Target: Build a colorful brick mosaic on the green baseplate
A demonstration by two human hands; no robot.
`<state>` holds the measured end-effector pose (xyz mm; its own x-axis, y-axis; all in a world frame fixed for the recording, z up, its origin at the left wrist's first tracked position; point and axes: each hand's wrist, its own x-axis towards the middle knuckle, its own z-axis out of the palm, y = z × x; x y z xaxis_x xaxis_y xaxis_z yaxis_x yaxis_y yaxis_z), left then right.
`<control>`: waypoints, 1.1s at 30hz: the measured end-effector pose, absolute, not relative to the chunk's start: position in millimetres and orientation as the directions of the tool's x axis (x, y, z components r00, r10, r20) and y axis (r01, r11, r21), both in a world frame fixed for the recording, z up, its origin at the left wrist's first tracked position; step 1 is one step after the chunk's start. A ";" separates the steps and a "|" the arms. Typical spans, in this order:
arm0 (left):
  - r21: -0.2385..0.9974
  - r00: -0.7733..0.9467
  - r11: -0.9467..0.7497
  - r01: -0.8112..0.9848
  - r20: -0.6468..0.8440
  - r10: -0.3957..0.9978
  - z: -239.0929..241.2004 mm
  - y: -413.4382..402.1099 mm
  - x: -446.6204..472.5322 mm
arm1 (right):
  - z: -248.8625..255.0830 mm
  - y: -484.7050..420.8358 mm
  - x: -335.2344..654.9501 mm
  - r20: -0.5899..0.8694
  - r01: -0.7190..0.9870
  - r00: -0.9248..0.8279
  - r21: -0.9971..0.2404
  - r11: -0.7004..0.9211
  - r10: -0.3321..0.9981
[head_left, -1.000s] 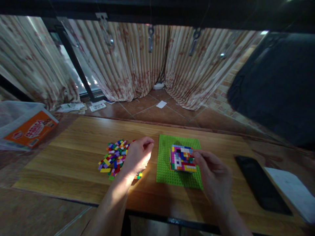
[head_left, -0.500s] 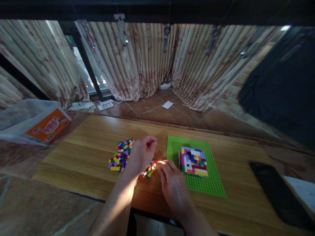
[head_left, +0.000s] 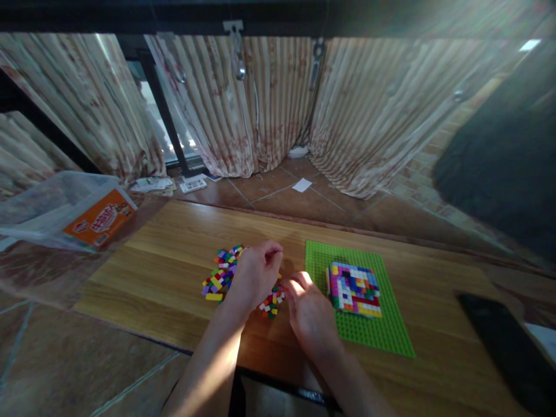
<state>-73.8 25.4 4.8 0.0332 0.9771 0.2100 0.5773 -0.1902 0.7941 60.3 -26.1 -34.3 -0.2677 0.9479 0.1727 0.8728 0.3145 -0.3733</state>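
Think of a clock with its middle in the middle of the view. At 9 is a clear tub [head_left: 39,200]. Its orange label [head_left: 101,220] has big white letters that look Chinese, a small red sign to their left and a small drawing to their right. They are too blurry to read for sure. Just past 9, on the floor, is a card [head_left: 193,184] with a square code and no words I can read.

At 7, on the table [head_left: 169,249], are loose bricks [head_left: 223,272] of many colors. The left hand [head_left: 257,275] is over them, as it was a second ago. Its fingers are curled in with the thumb close by. I cannot tell if it has a brick.

Between 5 and 6 is the right hand [head_left: 311,313]. This is the big change: a second ago it was at the build, and now it is at the little bricks [head_left: 271,302] near the left hand. Its fingers are bent and close together, but the tips are hard to see, so I cannot tell if they pinch one. I think the work is now about picking bricks, not adding them.

Between 4 and 5 is the build [head_left: 355,292], on the green board [head_left: 393,327], with no hand on it.
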 end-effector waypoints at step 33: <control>0.943 0.132 -0.085 0.322 0.044 0.990 2.6 18.5 -31.4 | 3.0 -31.2 134.7 0.230 0.296 0.367 -0.947 0.121 0.902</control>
